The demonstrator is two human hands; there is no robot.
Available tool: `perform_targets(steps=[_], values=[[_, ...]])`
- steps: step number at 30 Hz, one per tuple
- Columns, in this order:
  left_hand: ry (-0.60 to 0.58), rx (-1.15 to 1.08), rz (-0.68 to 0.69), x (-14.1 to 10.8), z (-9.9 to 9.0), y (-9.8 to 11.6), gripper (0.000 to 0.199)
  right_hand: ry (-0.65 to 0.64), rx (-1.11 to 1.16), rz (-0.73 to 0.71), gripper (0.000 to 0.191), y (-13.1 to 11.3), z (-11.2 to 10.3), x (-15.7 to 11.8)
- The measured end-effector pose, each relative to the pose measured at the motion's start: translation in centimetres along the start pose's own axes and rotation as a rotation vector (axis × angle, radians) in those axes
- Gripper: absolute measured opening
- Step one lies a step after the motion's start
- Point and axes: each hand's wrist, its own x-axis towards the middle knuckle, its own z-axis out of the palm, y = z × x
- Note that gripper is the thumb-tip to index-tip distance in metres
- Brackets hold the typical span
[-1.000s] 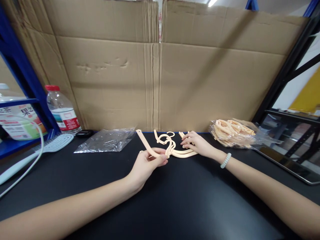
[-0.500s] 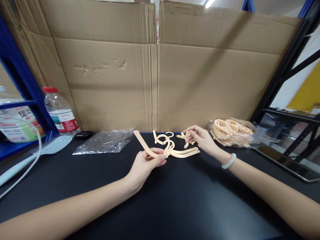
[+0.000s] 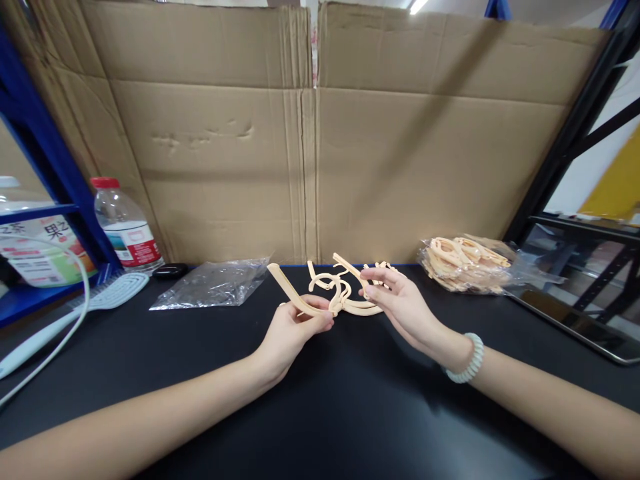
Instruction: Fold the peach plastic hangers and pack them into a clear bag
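My left hand [image 3: 300, 323] is closed on a cream plastic hanger [image 3: 290, 291], pinching it near its centre, one arm of it pointing up and left. Between thumb and fingers of my right hand [image 3: 395, 300] is a slim cream piece [image 3: 349, 265], slanting up to the left over the hanger's hook. More cream pieces [image 3: 320, 279] lie on the black table just behind the hanger, some partly hidden by my right hand.
A bag of cream pieces [image 3: 465, 263] lies at the right beside a dark glossy tablet [image 3: 575, 323]. At left are a flat clear bag [image 3: 210, 283], a black object [image 3: 170, 271], a bottle [image 3: 127, 230] and a hairbrush [image 3: 110, 293]. Cardboard [image 3: 225, 167] stands behind.
My right hand has come left and nearer from the loose pieces at the back, with a slim cream piece now raised in its fingers. My left hand has barely moved.
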Motion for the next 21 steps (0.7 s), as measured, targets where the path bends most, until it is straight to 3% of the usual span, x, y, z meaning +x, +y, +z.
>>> perform_targets(steps=[5,11,21], values=[[-0.046,0.070,0.025,0.1,-0.2,0.0,0.020,-0.066,0.165,0.125,0.054,0.5,0.8,-0.8],[-0.126,0.089,-0.004,0.3,-0.5,-0.2,0.019,-0.179,0.166,0.184,0.024,0.8,1.5,-1.3],[-0.184,0.014,-0.020,0.3,-0.3,0.1,0.022,-0.278,0.212,0.142,0.024,0.7,2.1,-1.8]])
